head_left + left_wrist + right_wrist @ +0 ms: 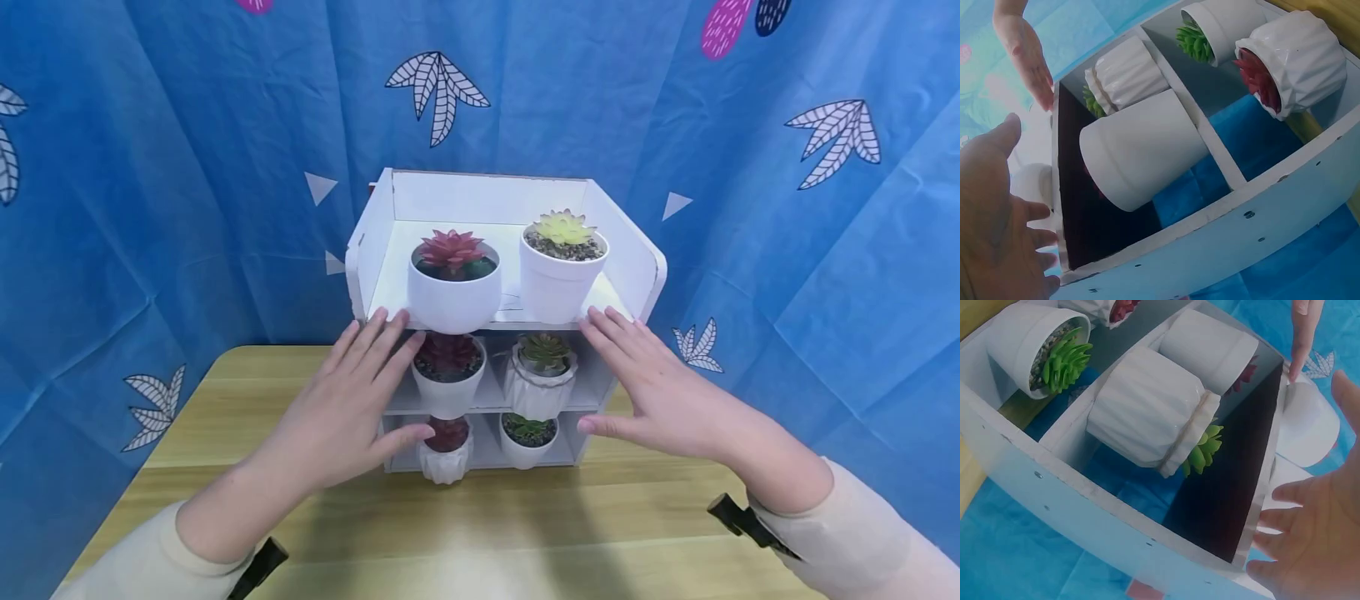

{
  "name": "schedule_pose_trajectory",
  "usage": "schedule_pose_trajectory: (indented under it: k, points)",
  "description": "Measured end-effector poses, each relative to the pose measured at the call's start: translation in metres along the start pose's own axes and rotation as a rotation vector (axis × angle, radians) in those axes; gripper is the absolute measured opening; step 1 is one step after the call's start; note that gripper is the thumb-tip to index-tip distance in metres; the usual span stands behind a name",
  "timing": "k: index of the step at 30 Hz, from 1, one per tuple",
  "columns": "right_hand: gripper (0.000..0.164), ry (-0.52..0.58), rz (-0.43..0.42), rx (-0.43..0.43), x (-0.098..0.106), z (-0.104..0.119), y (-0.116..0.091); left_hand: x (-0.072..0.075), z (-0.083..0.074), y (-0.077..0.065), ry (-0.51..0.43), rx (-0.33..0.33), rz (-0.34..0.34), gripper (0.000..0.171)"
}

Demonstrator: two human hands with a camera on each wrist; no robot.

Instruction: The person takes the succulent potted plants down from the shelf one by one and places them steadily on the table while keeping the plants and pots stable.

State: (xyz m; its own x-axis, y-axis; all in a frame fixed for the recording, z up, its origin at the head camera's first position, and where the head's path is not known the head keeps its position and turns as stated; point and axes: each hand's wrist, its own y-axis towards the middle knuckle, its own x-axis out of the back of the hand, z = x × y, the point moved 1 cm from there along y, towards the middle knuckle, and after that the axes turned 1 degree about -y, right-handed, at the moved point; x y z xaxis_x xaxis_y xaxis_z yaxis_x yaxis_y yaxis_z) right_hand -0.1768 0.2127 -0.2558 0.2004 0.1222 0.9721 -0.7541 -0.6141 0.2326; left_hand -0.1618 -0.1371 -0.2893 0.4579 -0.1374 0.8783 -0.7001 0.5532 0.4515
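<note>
A white three-tier shelf point(491, 198) holds potted succulents. On its top tier stand a round white pot with a red succulent point(454, 300) and a taller white pot with a yellow-green succulent point(558, 287). My left hand point(348, 408) has its fingers spread, fingertips at the left end of the top board's front edge. At the right end, the fingers of my right hand point(660, 387) are likewise extended by that edge. Neither hand holds anything. Below, the middle tier bears a plain white pot point(1141, 150) and a ribbed white pot with a green succulent point(1147, 406).
The bottom tier carries a small ribbed pot with a red succulent point(446, 462) and a small plain pot with a green one point(525, 452). The shelf stands on a wooden table point(450, 533). A blue patterned curtain point(225, 167) hangs behind and at both sides.
</note>
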Motion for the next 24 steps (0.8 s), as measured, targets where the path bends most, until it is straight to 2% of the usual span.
schedule_pose_trajectory:
  k: [17, 24]
  points:
    - [0.087, 0.031, -0.032, -0.049, -0.002, -0.003, 0.007, -0.004, 0.003, 0.007, -0.001, 0.013, -0.010, 0.091]
    - [0.083, 0.017, -0.057, -0.068, -0.002, -0.006, 0.012, -0.004, 0.002, 0.011, -0.009, 0.004, -0.067, 0.087]
